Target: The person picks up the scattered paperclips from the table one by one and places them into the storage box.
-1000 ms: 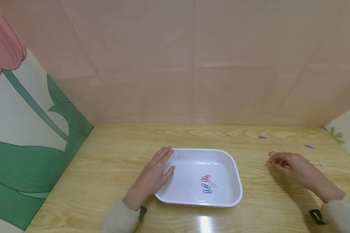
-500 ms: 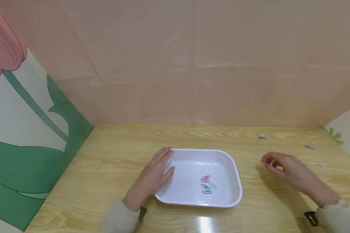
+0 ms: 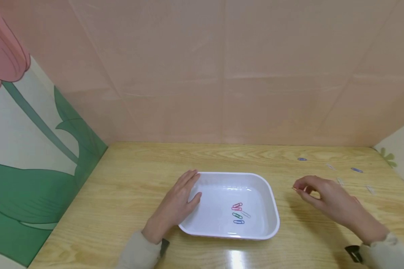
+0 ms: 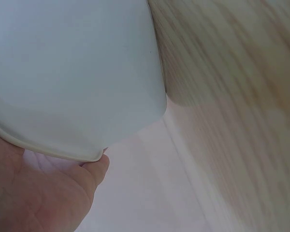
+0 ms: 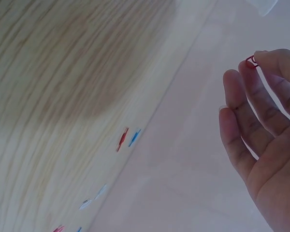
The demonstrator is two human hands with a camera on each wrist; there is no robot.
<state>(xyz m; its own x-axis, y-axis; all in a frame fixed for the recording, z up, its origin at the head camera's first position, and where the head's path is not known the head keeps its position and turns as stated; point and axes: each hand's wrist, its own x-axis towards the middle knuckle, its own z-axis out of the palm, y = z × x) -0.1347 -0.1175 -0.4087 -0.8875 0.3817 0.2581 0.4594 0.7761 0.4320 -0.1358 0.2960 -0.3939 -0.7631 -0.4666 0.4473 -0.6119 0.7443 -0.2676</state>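
My left hand (image 3: 176, 201) rests on the left rim of a white tray (image 3: 219, 234), fingers fairly straight and thumb over the inside. In the left wrist view, this hand (image 4: 43, 188) lies along the rim beside the tray's outer wall (image 4: 77, 72). To the tray's right, above the table, my right hand (image 3: 330, 198) pinches a red paper clip (image 5: 252, 61) between thumb and fingertip. Inside the tray lie red paper clips (image 3: 237, 206), a green paper clip (image 3: 237, 215), a pale paper clip (image 3: 246, 214) and blue paper clips (image 3: 239, 222).
Scattered on the table's right side are a blue paper clip (image 3: 302, 159), another blue paper clip (image 3: 357, 170) and pale clips (image 3: 370, 189). The right wrist view shows a red paper clip (image 5: 122, 139) on the wood. A pink-beige wall covering (image 3: 222, 93) rises behind the table.
My right hand has picked up the red paper clip from the table and moved left toward the tray. The left hand and the tray have stayed put.
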